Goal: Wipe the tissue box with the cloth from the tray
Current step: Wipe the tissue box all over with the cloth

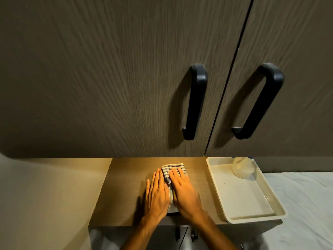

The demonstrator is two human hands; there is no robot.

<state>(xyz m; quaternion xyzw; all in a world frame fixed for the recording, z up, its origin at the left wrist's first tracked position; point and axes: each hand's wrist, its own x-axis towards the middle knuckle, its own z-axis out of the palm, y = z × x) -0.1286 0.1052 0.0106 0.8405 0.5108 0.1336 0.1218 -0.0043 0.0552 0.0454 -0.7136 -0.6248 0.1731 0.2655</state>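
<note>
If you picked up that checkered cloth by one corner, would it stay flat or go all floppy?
Probably floppy: the checkered cloth is bunched and creased under the right hand, so it bends easily. It looks thin, so likely light. It should not roll or slide much on the wooden top, though the left hand beside it hides part of it.

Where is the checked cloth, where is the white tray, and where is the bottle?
checked cloth (172,168), head view, on the checked part beyond the fingertips.
white tray (243,199), head view, on its bare floor.
bottle (242,167), head view, on its translucent body, in the tray's far corner.
</note>
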